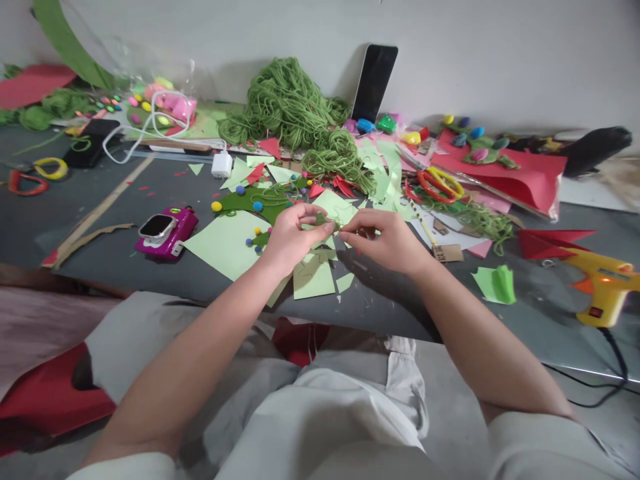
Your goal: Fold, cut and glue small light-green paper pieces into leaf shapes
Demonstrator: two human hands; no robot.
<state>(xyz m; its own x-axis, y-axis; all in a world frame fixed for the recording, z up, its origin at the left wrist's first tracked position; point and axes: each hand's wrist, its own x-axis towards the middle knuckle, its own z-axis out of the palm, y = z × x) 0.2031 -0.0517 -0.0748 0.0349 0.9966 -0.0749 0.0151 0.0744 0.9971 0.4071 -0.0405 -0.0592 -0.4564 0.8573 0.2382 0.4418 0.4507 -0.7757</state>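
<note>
Above the middle of the table, my left hand (296, 235) is closed in a pinch on a small green piece (327, 221) that looks like yarn. My right hand (384, 241) pinches close to the left fingertips, seemingly at the other end of this piece; the fingers partly hide it. Beneath both hands lie pale green paper pieces (314, 279), one with drawn lines. Left of my left hand is a dark green felt shape (270, 208) with coloured pom-poms, and a smaller one (259, 240) lies partly behind that hand.
A heap of green yarn (290, 100) and a leaning phone (375, 81) stand by the wall. Scissors (440, 185) lie right, before red sheets (515, 175). A yellow glue gun (603, 283) is far right, its cable hanging over the edge. A purple device (170, 233) sits left.
</note>
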